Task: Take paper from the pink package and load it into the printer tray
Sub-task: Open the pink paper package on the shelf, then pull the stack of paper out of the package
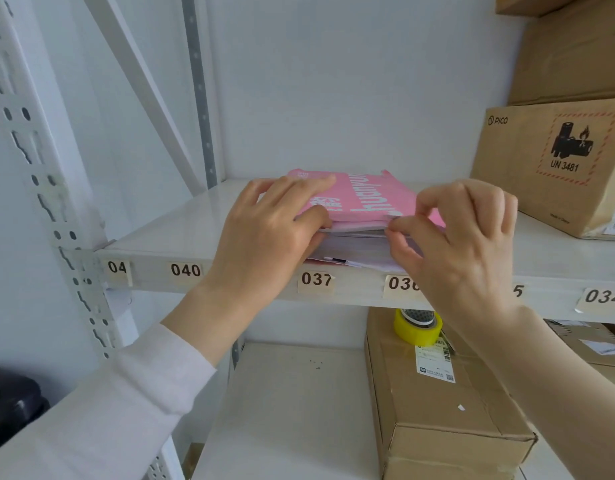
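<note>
Two hands meet at the open front end of the pink package (365,199), which lies flat on the white shelf (167,233) above the labels 037 and 036, its long axis running away from the person toward the wall. On the left, the left hand (264,233) lies spread over the package's near left corner, fingers flat on the pink wrapper and thumb tucked at the edge, pressing it down. The white paper (358,251) shows as a stack below the wrapper's lip, facing the person. On the right, the right hand (458,237) curls over the near right corner, thumb and forefinger pinching the wrapper's edge upward. Both hands sit equally close; the sheets would have to slide out toward the person. No printer tray is in sight.
</note>
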Demonstrator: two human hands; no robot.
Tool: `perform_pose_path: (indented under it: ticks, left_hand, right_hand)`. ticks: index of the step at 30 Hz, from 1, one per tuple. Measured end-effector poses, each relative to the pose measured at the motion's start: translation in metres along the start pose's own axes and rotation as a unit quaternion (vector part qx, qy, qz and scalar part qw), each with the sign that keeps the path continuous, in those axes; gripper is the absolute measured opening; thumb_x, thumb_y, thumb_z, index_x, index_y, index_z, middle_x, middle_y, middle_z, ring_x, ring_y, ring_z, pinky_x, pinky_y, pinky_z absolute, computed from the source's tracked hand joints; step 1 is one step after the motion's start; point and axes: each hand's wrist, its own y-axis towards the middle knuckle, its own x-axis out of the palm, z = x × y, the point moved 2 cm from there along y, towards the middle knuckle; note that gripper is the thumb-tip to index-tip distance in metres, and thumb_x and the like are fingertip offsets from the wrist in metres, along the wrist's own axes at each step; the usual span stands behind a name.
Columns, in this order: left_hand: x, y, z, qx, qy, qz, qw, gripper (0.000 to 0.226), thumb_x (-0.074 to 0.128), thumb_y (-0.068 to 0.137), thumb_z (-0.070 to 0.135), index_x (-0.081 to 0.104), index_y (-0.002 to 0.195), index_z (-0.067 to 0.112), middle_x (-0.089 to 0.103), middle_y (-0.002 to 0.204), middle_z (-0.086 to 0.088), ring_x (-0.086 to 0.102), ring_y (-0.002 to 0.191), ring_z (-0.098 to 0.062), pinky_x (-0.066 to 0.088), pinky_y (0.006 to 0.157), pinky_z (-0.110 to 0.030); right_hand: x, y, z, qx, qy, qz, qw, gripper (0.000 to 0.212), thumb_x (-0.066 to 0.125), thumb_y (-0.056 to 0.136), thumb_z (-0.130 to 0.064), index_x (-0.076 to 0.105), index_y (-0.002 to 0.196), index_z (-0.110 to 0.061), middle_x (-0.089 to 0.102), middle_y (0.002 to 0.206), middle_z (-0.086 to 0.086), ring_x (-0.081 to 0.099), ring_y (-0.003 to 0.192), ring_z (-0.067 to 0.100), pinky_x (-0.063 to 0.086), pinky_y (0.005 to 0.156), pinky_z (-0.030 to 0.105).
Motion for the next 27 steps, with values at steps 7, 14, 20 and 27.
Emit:
perform_pose_path:
  ticks: [7, 14, 20, 27]
  left_hand:
    - [0.003, -0.015, 0.005, -0.004, -0.054, 0.044, 0.998, 0.012, 0.062, 0.087, 0.007, 0.067, 0.076, 0.004, 0.069, 0.108, -0.009, 0.053, 0.093, -0.021, 0.044, 0.073, -0.033]
    - [-0.016, -0.031, 0.016, -0.053, -0.08, 0.089, 0.991, 0.014, 0.063, 0.089, 0.013, 0.069, 0.077, 0.007, 0.07, 0.101, -0.007, 0.06, 0.09, -0.022, 0.043, 0.076, -0.032]
    - [-0.029, -0.062, 0.06, -0.331, -0.271, 0.17, 0.888, 0.05, 0.071, 0.078, 0.029, 0.045, 0.12, 0.024, 0.024, 0.145, -0.009, 0.025, 0.138, -0.022, 0.028, 0.111, -0.036]
    - [-0.029, -0.058, 0.088, -0.626, -0.648, 0.147, 0.407, 0.082, 0.07, 0.068, 0.045, 0.029, 0.134, 0.021, 0.058, 0.126, -0.004, 0.06, 0.113, -0.018, 0.056, 0.086, -0.032]
  right_hand:
    - [-0.01, -0.014, 0.0, 0.028, 0.041, -0.054, 0.997, 0.006, 0.072, 0.078, -0.017, 0.071, 0.076, -0.012, 0.063, 0.093, 0.007, 0.038, 0.09, 0.025, 0.031, 0.072, 0.037]
    - [-0.035, -0.015, -0.011, 0.1, 0.057, -0.027, 0.993, 0.01, 0.07, 0.082, -0.016, 0.074, 0.072, -0.014, 0.068, 0.083, 0.011, 0.039, 0.088, 0.025, 0.031, 0.071, 0.037]
    - [-0.061, -0.027, -0.029, 0.213, 0.092, -0.017, 0.972, 0.008, 0.072, 0.08, -0.021, 0.074, 0.076, -0.014, 0.066, 0.095, 0.012, 0.041, 0.102, 0.027, 0.038, 0.083, 0.04]
    - [-0.089, -0.032, -0.041, 0.578, 0.317, -0.047, 0.75, 0.103, 0.074, 0.061, -0.05, 0.017, 0.142, -0.025, 0.019, 0.148, 0.0, 0.02, 0.134, 0.009, 0.022, 0.114, 0.027]
